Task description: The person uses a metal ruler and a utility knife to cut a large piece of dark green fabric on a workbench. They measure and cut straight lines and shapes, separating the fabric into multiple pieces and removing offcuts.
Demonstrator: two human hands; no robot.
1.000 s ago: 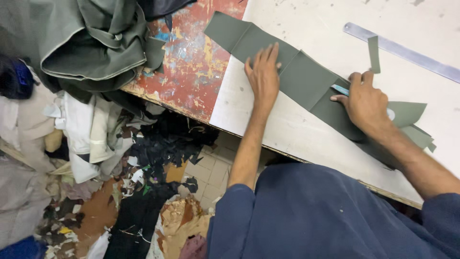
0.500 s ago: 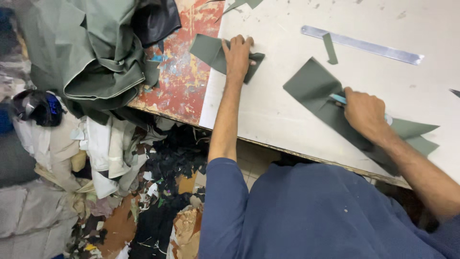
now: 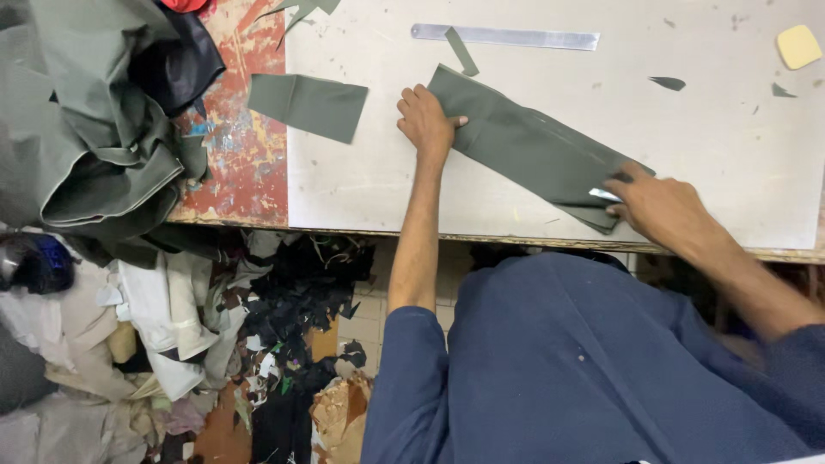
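On pale work surface (image 3: 550, 198): left hand (image 3: 425, 123) flat on long olive-green leather strip (image 3: 528, 146), right hand (image 3: 657, 206) pinching small blade (image 3: 604, 195) at its end, cut rectangular olive piece (image 3: 309, 105) already aside.

The person wears a dark navy-blue top of plain, soft cloth, faintly creased and flecked with a few pale specks of lint. Its sleeves end well back from the fingers, near the elbow, leaving both forearms bare. The left hand (image 3: 427, 123) and right hand (image 3: 660, 209) carry no gloves; rings or a watch cannot be made out.
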